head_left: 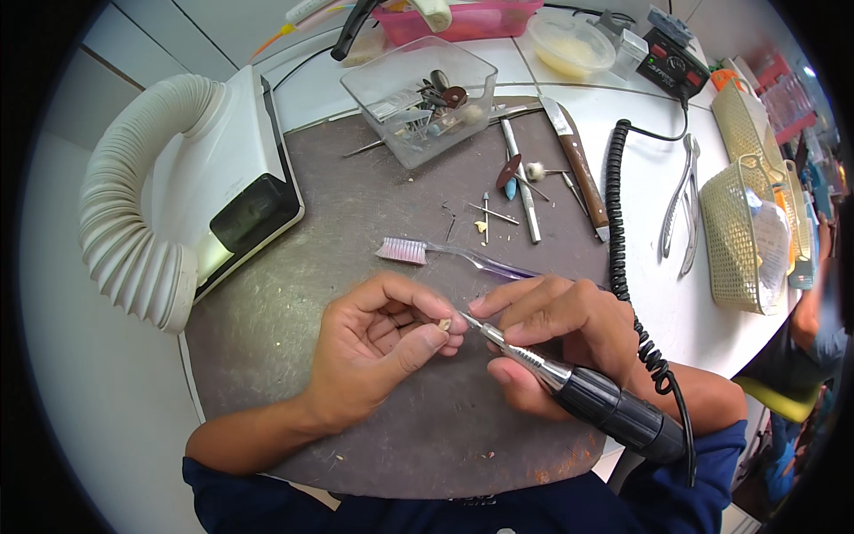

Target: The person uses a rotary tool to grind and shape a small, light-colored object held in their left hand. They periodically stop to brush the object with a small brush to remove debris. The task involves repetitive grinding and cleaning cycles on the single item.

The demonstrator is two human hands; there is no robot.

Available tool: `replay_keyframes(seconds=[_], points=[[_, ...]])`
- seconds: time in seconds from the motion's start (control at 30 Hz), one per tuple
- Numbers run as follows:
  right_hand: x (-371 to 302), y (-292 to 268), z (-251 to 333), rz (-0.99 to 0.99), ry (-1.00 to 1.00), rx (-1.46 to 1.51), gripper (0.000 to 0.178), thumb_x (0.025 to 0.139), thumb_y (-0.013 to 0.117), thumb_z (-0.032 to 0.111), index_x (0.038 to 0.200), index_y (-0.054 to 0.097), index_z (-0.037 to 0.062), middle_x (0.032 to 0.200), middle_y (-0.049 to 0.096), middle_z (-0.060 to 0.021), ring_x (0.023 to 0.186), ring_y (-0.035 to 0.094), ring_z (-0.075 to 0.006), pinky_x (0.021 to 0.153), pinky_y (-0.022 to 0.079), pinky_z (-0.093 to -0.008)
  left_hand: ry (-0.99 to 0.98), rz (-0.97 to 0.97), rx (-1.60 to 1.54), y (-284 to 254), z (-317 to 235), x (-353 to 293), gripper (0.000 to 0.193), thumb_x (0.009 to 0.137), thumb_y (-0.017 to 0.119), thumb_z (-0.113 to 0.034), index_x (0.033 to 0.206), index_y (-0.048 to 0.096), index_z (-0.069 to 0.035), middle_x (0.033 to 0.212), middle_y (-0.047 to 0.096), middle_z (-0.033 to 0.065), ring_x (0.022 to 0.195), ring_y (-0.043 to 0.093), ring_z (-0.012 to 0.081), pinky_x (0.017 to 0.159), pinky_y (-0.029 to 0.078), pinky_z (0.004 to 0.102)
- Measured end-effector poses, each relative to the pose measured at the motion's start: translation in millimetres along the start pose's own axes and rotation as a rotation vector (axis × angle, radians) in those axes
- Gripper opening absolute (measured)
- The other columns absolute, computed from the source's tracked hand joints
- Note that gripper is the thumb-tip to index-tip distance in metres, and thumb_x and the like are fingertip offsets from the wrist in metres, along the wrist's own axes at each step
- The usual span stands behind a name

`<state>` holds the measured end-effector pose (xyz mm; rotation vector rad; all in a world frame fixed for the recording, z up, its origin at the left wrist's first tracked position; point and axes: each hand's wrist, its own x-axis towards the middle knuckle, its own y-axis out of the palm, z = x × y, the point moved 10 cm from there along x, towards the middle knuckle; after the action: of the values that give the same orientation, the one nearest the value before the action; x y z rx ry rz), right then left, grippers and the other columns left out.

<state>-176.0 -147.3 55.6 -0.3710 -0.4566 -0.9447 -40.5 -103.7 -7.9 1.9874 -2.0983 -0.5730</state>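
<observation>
My left hand (378, 347) pinches a small tooth-coloured piece (444, 326) between thumb and fingertips; it looks like a dental crown, but most of it is hidden. Held like a pen in my right hand (569, 325) is a rotary handpiece (614, 411) with a silver nose and a thick black body. Its thin tip (470, 319) points left, close beside the piece and my left fingertips. Whether tip and piece touch, I cannot tell. A toothbrush (405, 250) with a clear purple handle lies just beyond both hands on the dark work board (267, 374).
Beyond lie a wooden-handled knife (583, 178), a metal rod (523, 191) and several small burs. A clear bin (418, 102) holds more bits. At left stands a white unit with a ribbed hose (111, 214). A coiled cord (616, 214), pliers (683, 205) and baskets (734, 231) are at right.
</observation>
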Motion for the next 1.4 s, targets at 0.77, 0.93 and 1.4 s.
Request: replay_keyframes(seconds=[0.77, 0.93, 1.4], points=[[7.1, 21.1, 13.4, 0.255, -0.051, -0.155, 0.028, 0.070, 0.080, -0.003, 0.089, 0.060, 0.0002, 0.083, 0.069, -0.0140, 0.090, 0.070, -0.0313, 0.075, 0.058, -0.0350, -0.180, 0.020, -0.208, 5.4, 15.8, -4.3, 0.016, 0.087, 0.063, 0.002, 0.101, 0.055, 0.001, 0.099, 0.066, 0.0157, 0.090, 0.066, 0.0172, 0.078, 0.055, 0.0290], [7.5, 21.4, 12.3, 0.245, -0.036, -0.157, 0.027, 0.070, 0.079, -0.004, 0.089, 0.061, 0.0006, 0.083, 0.069, -0.0130, 0.091, 0.070, -0.0300, 0.074, 0.058, -0.0338, -0.185, 0.024, -0.215, 5.3, 17.0, -4.8, 0.016, 0.087, 0.063, 0.002, 0.101, 0.055, 0.001, 0.099, 0.065, 0.0156, 0.091, 0.066, 0.0171, 0.079, 0.055, 0.0287], [8.4, 22.2, 12.0, 0.246, -0.032, -0.162, 0.026, 0.070, 0.078, -0.004, 0.089, 0.062, 0.0001, 0.085, 0.069, -0.0125, 0.090, 0.070, -0.0287, 0.074, 0.058, -0.0322, -0.177, 0.037, -0.205, 5.8, 16.4, -4.7, 0.016, 0.088, 0.063, 0.001, 0.102, 0.055, 0.001, 0.101, 0.065, 0.0162, 0.093, 0.066, 0.0178, 0.080, 0.056, 0.0288]])
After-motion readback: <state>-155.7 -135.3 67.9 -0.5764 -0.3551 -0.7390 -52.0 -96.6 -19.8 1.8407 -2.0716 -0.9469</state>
